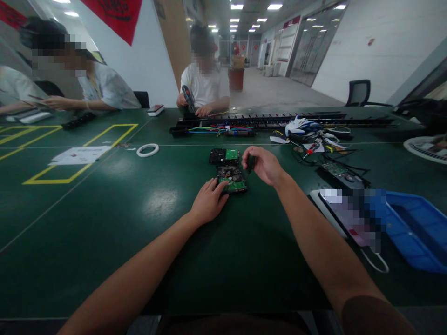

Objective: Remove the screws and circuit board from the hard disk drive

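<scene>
Two hard drives lie one behind the other on the green table. The nearer hard drive (pixel 233 186) shows a green circuit board at its near end and a dark metal part behind it. My left hand (pixel 209 200) holds its left side, with the thumb at the board and the fingers along the edge. Behind it, the farther hard drive (pixel 223 156) has a black left part and a green board on the right. Just right of the drives, my right hand (pixel 263 166) is closed around a short dark tool handle (pixel 250 163); its tip cannot be made out.
A white tape roll (pixel 147 150) and paper sheet (pixel 80 155) lie left. Long black rails with wires (pixel 223 129) cross the back, where a person (pixel 204 83) holds a power tool. Gloves (pixel 302 125), a red screwdriver (pixel 313 148), a phone (pixel 349 218) and a blue tray (pixel 412 204) are right.
</scene>
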A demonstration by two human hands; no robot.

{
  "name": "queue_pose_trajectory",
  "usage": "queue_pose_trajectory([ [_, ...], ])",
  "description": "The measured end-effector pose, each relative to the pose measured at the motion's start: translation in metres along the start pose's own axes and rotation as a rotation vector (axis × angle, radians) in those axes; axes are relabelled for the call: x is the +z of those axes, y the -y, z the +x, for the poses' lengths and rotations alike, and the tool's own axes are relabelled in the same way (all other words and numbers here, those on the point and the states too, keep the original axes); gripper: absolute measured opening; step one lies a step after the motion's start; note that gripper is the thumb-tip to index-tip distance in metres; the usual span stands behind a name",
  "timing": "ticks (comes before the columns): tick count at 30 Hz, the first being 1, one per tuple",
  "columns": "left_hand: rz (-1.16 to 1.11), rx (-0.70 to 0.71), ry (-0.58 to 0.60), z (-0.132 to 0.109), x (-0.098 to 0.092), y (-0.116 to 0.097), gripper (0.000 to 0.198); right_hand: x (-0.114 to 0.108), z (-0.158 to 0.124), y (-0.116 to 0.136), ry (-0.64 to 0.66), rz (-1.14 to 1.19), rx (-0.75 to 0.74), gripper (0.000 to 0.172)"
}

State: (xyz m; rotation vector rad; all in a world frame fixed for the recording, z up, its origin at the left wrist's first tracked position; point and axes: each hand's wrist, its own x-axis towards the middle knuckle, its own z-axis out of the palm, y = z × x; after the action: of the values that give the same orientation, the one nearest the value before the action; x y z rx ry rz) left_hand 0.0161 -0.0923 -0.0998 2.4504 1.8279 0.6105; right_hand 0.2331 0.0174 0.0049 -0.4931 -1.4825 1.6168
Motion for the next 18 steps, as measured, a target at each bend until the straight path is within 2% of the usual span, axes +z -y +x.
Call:
queue_pose_trajectory([
  [6,0.008,0.004,-0.003,0.0,0.0022,0.002,0.053,-0.0072,-0.0011,0.0043,0.006,-0.036,-0.008,0.01],
  [18,-0.011,0.01,-0.02,0.0003,0.0021,0.0016,0.051,0.0004,-0.0018,0.0012,0.077,0.03,0.032,0.015],
])
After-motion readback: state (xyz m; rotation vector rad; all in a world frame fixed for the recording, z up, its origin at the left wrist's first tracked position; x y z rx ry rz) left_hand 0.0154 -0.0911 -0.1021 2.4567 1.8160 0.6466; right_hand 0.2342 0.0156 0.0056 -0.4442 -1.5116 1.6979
